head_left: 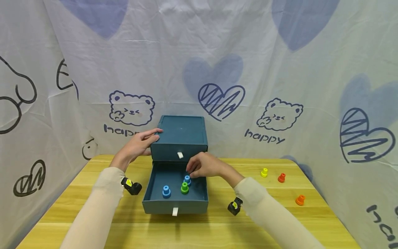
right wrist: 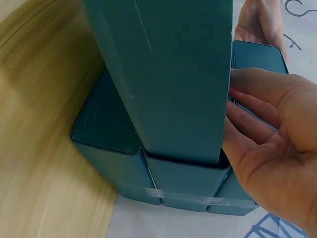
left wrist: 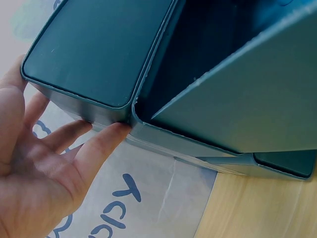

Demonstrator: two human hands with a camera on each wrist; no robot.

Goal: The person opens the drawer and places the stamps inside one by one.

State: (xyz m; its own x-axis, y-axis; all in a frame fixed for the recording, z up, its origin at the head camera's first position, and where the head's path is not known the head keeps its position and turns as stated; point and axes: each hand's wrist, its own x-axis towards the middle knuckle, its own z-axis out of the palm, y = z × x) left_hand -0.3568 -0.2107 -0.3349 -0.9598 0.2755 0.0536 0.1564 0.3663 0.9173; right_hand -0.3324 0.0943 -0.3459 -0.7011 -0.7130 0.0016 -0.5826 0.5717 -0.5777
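Two hands, head view: left hand [head_left: 141, 145] lies with straight fingers against the upper left edge of the teal drawer box [head_left: 181, 136], holding nothing; right hand [head_left: 205, 166] reaches into the pulled-out lower drawer [head_left: 155, 199], fingers bent down over the blue peg [head_left: 187, 180]. Whether they pinch it cannot be told.
Drawer contents, head view: second blue peg [head_left: 166, 191] near the front left, green peg [head_left: 185, 187] just beside the first blue one; bare floor shows at the drawer's left and right.
Box look, head view: dark teal, rounded corners, white pull tab [head_left: 180, 155] on the shut upper drawer and another on the open one.
Edges and room, head view: box stands at the back of the wooden table [head_left: 93, 221], close to the printed cloth backdrop [head_left: 280, 69]; open tabletop in front and on both sides. Yellow peg [head_left: 264, 172], red peg [head_left: 281, 177] and orange peg [head_left: 300, 200] lie well apart to the right.
Left wrist view: left hand [left wrist: 39, 173] spread wide, fingertips [left wrist: 116, 131] touching the box's side wall [left wrist: 94, 49].
Right wrist view: right hand [right wrist: 272, 148] with loosely bent fingers beside the box's wall [right wrist: 168, 74]; no peg shows, so the grip cannot be told.
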